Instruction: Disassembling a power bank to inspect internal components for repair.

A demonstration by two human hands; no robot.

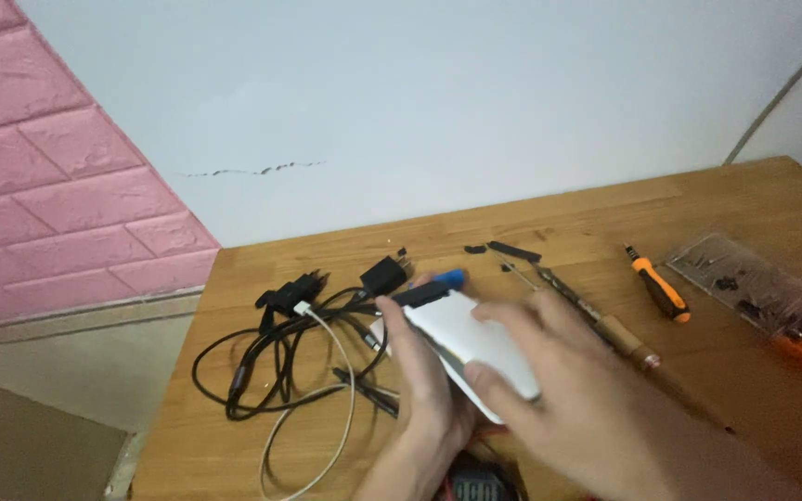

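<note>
A white flat rectangular device (457, 336) lies tilted above the wooden table (605, 213), held between both hands. My left hand (420, 380) grips its left edge with fingers pointing up. My right hand (549, 371) lies over its right side, fingers wrapped on the top and lower edge. A dark tool with a blue tip (433, 288) sticks out at the device's upper left corner, by my left fingertips.
A tangle of black and white cables with black plug adapters (299, 343) lies left of the hands. An orange-handled screwdriver (659, 288), a wooden-handled soldering iron (605, 325), small black parts (512, 250) and a clear bit case (754, 283) lie to the right.
</note>
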